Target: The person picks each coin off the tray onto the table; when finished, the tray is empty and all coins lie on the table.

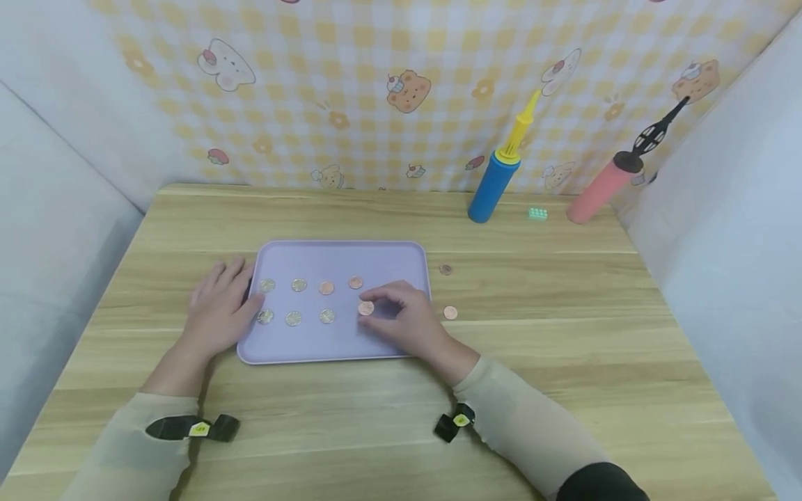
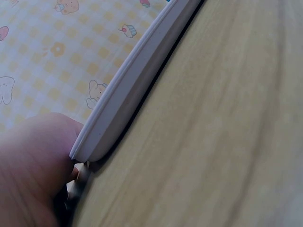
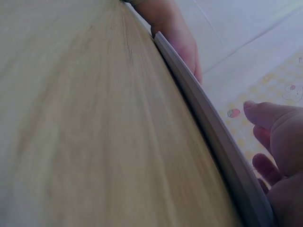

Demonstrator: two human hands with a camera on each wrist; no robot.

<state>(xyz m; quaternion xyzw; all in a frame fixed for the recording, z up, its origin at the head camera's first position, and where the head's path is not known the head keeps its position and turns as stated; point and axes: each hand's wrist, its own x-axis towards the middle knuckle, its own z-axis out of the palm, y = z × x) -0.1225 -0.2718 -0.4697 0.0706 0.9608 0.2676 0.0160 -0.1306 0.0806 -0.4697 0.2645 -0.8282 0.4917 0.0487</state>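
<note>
A lilac tray (image 1: 332, 344) lies on the table with two rows of coins on it. Among them are a silvery coin (image 1: 293, 318) and a copper-coloured coin (image 1: 326, 287). My right hand (image 1: 407, 320) is over the tray's right part, thumb and index finger pinching a copper coin (image 1: 366, 307) by its edges. In the right wrist view the right hand (image 3: 284, 146) shows above the tray rim (image 3: 203, 104), the coin not visible. My left hand (image 1: 219, 306) rests at the tray's left edge, fingers extended on the table and thumb over the rim.
Two copper coins, a darker coin (image 1: 445, 269) and a brighter coin (image 1: 450, 312), lie on the wooden table right of the tray. Behind them stand a blue-and-yellow hand pump (image 1: 491, 188) and a pink-and-black pump (image 1: 601, 191), with a small mint-green toy brick (image 1: 537, 213) between.
</note>
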